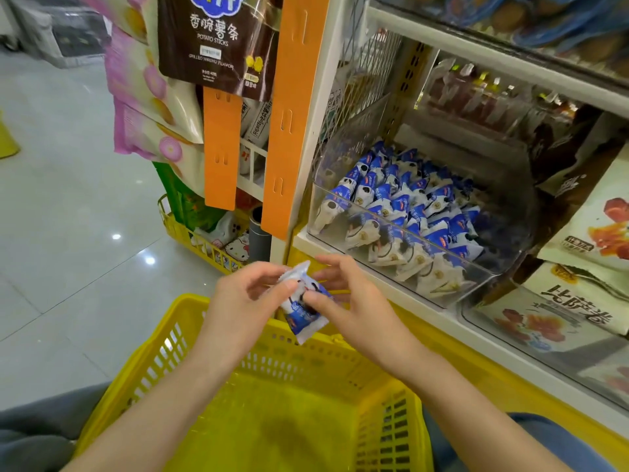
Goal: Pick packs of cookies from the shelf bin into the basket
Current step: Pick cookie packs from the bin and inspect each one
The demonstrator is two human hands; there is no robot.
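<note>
A blue and white cookie pack (304, 313) hangs above the far rim of the yellow basket (218, 356), which sits in front of me. My left hand (243, 294) pinches its upper end and my right hand (343, 298) holds its side with thumb and fingers. To the right, a clear shelf bin (476, 270) holds several more packs of the same cookies (401, 212). The basket floor that shows is bare.
Orange hanging strips (292, 114) and snack bags (218, 39) hang left of the shelf. A second yellow basket (200, 240) with goods stands on the tiled floor (68, 216). Bags of other snacks (592, 233) fill the bins at right.
</note>
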